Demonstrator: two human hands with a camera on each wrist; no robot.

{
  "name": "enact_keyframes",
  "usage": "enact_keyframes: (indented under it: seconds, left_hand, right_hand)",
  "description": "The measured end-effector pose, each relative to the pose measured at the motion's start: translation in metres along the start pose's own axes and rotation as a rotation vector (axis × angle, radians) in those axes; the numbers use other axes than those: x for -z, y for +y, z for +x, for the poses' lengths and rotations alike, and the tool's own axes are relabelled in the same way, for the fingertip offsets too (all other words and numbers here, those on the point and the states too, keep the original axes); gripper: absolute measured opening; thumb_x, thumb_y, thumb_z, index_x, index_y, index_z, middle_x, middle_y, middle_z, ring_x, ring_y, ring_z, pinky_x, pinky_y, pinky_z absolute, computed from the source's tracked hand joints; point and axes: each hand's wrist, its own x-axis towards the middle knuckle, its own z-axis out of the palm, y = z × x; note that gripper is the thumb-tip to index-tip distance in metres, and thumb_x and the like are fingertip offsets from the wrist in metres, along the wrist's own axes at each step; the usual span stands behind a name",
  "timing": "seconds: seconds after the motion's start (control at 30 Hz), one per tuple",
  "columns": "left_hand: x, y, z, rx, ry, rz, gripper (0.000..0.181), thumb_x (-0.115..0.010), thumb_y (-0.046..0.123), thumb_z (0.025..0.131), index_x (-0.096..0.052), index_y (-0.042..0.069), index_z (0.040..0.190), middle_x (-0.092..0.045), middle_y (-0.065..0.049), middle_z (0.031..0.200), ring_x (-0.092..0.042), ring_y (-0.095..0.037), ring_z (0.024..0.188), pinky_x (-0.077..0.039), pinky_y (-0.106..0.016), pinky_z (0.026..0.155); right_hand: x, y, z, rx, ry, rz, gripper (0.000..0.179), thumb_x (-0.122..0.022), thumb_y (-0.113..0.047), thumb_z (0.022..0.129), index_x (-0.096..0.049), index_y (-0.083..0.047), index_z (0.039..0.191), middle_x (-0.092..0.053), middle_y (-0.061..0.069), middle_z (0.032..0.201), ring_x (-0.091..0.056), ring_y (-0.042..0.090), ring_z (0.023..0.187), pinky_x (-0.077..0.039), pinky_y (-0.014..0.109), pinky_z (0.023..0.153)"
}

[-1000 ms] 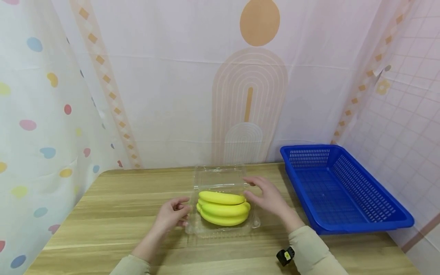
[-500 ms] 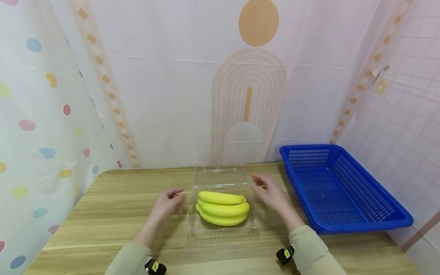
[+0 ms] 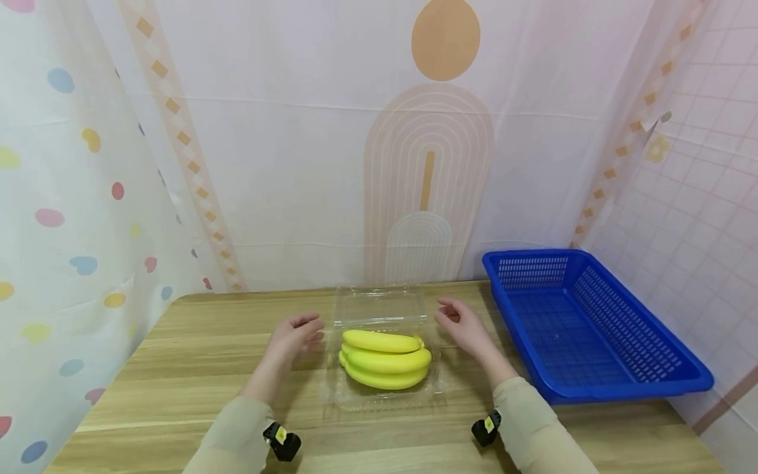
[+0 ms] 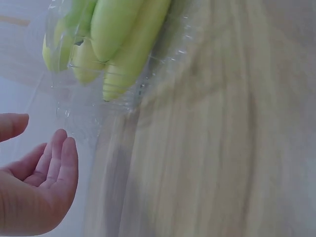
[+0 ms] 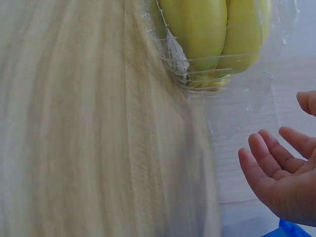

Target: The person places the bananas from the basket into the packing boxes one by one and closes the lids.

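Observation:
A bunch of yellow bananas [image 3: 386,361] lies in a clear plastic clamshell box [image 3: 381,400] in the middle of the table. The box's lid [image 3: 380,304] is folded back toward the curtain. My left hand [image 3: 294,337] hovers just left of the box, its fingers loosely bent and holding nothing. On the other side, my right hand [image 3: 464,327] is held near the box's right back corner, also with nothing in it. Both wrist views show a gap between the fingers and the box, with the bananas [image 4: 118,39] seen through its clear wall.
A blue plastic basket [image 3: 535,349] with slotted walls stands at the right of the wooden table [image 3: 195,368]. Patterned curtains [image 3: 296,164] hang behind the table and along both sides. A black camera is strapped at each wrist.
My hands have drawn apart from the box's sides. The right one moved right and slightly back; the left one moved away from the box and then farther back. Box and bananas stay put.

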Motion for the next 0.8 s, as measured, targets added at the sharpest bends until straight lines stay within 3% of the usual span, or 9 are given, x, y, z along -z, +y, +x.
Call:
enact_keyframes:
  seconds: [0.2, 0.53, 0.67, 0.8]
  left_hand:
    - [-0.003, 0.001, 0.009, 0.066, -0.043, -0.12, 0.054, -0.059, 0.013, 0.1, -0.038, -0.01, 0.144, -0.048, -0.029, 0.14, -0.062, -0.027, 0.112, -0.054, -0.036, 0.095]
    - [-0.006, -0.002, 0.019, 0.076, -0.093, -0.129, 0.054, -0.057, 0.014, 0.101, -0.037, -0.011, 0.145, -0.05, -0.026, 0.141, -0.055, -0.031, 0.123, -0.052, -0.034, 0.097]
    - [-0.007, 0.0, 0.021, 0.094, -0.11, -0.155, 0.054, -0.056, 0.014, 0.102, -0.035, -0.011, 0.146, -0.044, -0.028, 0.145, -0.047, -0.037, 0.132, -0.047, -0.04, 0.104]
    - [-0.008, -0.001, 0.025, 0.115, -0.124, -0.18, 0.055, -0.053, 0.013, 0.103, -0.032, -0.011, 0.147, -0.039, -0.029, 0.148, -0.042, -0.04, 0.135, -0.044, -0.042, 0.107]
  right_hand:
    - [-0.003, 0.004, 0.007, -0.129, -0.032, 0.148, 0.042, -0.058, -0.01, 0.1, -0.05, 0.012, 0.135, -0.06, 0.027, 0.12, -0.059, 0.038, 0.108, -0.058, 0.043, 0.086]
    - [-0.01, 0.008, 0.018, -0.241, -0.075, 0.317, 0.044, -0.054, -0.011, 0.101, -0.046, 0.015, 0.135, -0.051, 0.033, 0.133, -0.055, 0.045, 0.119, -0.051, 0.049, 0.098]
    - [-0.013, 0.008, 0.022, -0.283, -0.094, 0.363, 0.043, -0.052, -0.012, 0.102, -0.046, 0.017, 0.133, -0.053, 0.034, 0.13, -0.057, 0.043, 0.117, -0.051, 0.047, 0.098]
    - [-0.014, 0.007, 0.026, -0.336, -0.106, 0.434, 0.046, -0.05, -0.013, 0.104, -0.04, 0.019, 0.136, -0.054, 0.033, 0.127, -0.06, 0.032, 0.108, -0.051, 0.044, 0.098]
